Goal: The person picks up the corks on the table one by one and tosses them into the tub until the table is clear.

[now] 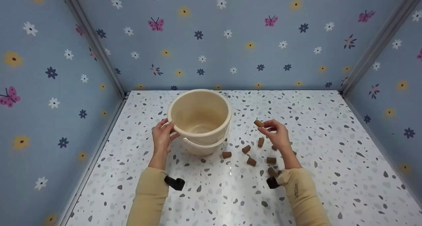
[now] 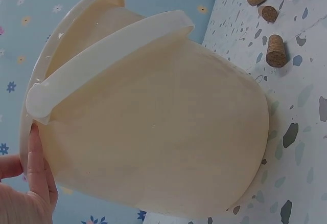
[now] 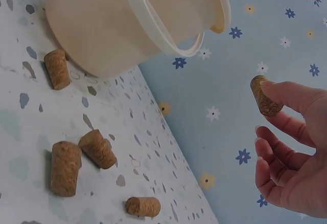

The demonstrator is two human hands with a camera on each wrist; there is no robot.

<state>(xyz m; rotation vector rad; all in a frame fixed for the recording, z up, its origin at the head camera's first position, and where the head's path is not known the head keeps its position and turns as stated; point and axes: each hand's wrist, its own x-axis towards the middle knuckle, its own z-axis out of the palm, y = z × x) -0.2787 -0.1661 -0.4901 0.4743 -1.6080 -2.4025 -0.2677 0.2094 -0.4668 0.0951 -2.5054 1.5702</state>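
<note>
A cream plastic bucket (image 1: 204, 138) stands upright on the speckled table, its white handle (image 1: 204, 144) hanging down at the front. My left hand (image 1: 162, 136) grips the bucket's rim at its left side, thumb and fingers on either side of the wall. To the right of the bucket, my right hand (image 1: 277, 133) pinches a cork (image 1: 258, 123) between thumb and index finger, held above the table. In the right wrist view the other fingers curl loosely below that cork (image 3: 265, 96). The visible inside of the bucket shows no corks.
Several loose corks (image 1: 251, 161) lie scattered on the table right of the bucket, some partly hidden by the right forearm. One cork (image 1: 226, 155) lies close to the bucket's base. Blue flowered panels (image 1: 224, 38) enclose the table at the back and both sides.
</note>
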